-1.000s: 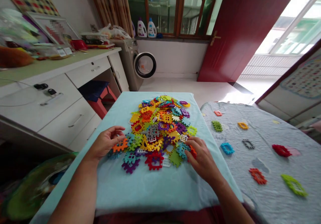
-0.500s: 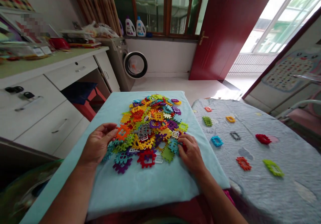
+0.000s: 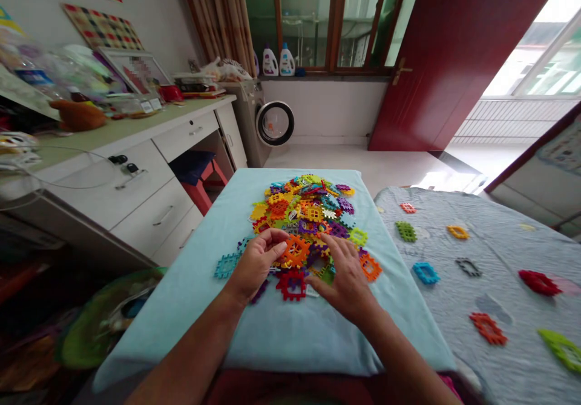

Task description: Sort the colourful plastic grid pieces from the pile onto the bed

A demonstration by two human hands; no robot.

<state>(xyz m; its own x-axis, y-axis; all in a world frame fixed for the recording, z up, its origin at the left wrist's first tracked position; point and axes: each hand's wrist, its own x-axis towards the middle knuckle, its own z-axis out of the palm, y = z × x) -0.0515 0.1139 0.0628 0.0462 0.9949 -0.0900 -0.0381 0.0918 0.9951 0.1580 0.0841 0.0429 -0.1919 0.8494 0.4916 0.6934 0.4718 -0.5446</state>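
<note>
Between the fingers of my left hand [image 3: 256,260] is an orange notched building piece [image 3: 296,251], held above the front of the pile. My right hand [image 3: 345,275] is just to its right, thumb and fingers apart, with nothing visible in it. Below both hands a heap of colourful interlocking plastic pieces [image 3: 313,213] covers the middle of the light blue cloth [image 3: 267,344]. A red square piece [image 3: 292,285] lies at the heap's near edge. Another orange piece [image 3: 371,267] rests right of my right hand, and a teal piece [image 3: 227,266] lies on the left.
On the right, a grey-blue covered surface [image 3: 436,314] carries several separate pieces, among them a blue one [image 3: 425,273] and a green one [image 3: 405,231]. A white drawer desk [image 3: 149,193] stands left, near a washing machine with its round door [image 3: 275,123] open.
My left hand has moved inward over the heap with the orange piece. My right hand has come closer to it, fingers spread. The camera view has turned left.
</note>
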